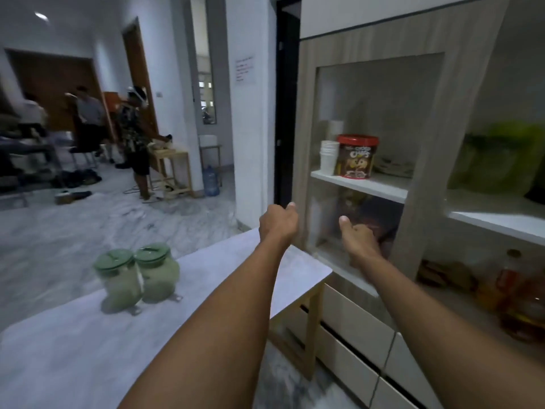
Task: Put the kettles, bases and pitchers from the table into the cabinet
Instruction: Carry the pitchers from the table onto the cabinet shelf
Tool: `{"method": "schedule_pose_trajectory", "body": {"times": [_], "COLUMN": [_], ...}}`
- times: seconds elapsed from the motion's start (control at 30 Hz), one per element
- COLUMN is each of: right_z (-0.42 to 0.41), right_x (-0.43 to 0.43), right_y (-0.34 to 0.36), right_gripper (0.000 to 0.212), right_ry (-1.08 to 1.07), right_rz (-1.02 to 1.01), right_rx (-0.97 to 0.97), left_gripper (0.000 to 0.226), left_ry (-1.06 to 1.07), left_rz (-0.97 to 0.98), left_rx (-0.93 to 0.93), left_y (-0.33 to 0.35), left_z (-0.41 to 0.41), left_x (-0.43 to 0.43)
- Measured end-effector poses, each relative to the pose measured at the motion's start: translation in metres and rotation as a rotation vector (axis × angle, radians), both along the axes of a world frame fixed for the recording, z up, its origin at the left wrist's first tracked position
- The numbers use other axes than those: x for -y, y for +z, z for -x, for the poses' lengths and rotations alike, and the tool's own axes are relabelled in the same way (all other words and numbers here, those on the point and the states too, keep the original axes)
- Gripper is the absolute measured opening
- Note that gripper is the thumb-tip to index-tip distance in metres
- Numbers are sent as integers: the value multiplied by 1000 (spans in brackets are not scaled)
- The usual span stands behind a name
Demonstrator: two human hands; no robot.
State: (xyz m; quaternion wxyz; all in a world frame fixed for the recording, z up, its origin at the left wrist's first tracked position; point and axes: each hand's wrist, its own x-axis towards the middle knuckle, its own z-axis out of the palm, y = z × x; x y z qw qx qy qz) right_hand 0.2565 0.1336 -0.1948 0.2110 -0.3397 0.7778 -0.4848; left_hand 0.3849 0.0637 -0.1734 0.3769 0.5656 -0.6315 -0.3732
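Both the left hand [278, 221] and right hand [358, 236] are loosely curled and empty near the wood-framed glass-door cabinet [424, 160], while the two clear green-lidded plastic pitchers [137, 276] on the pale grey table [59, 364] look light, rigid and smooth, likely best gripped around the body

White walls [177, 39] are enclosing the room, a grey marbled floor [88, 219] is spreading toward 10 o'clock, a ceiling light [41, 16] is glowing at 11 o'clock, and a wooden side stand [172, 172] is standing beside a blue water bottle [211, 180]

2 pitchers [137, 276] on table [73, 349]
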Motion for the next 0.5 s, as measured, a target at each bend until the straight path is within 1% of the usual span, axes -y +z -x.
{"method": "schedule_pose_trajectory", "body": {"times": [0.17,0.3,0.4,0.5], "right_z": [-141,-243,-297,-327], "right_x": [56,96,118,142], "right_y": [-14,-58,-85,-94], "right_gripper": [52,47,44,44], "right_ry": [174,309,354,356], "right_rz": [70,0,-64,-105], "right_rx": [76,87,66,35], "left_gripper": [51,52,49,48], "left_ry": [136,275,336,336], "left_rz": [-19,-94,-157,-179], "left_rx": [36,102,120,111], "left_y": [-10,-30,-43,-59], "left_z": [-160,-280,-339,-364], "left_x": [30,62,79,102]}}
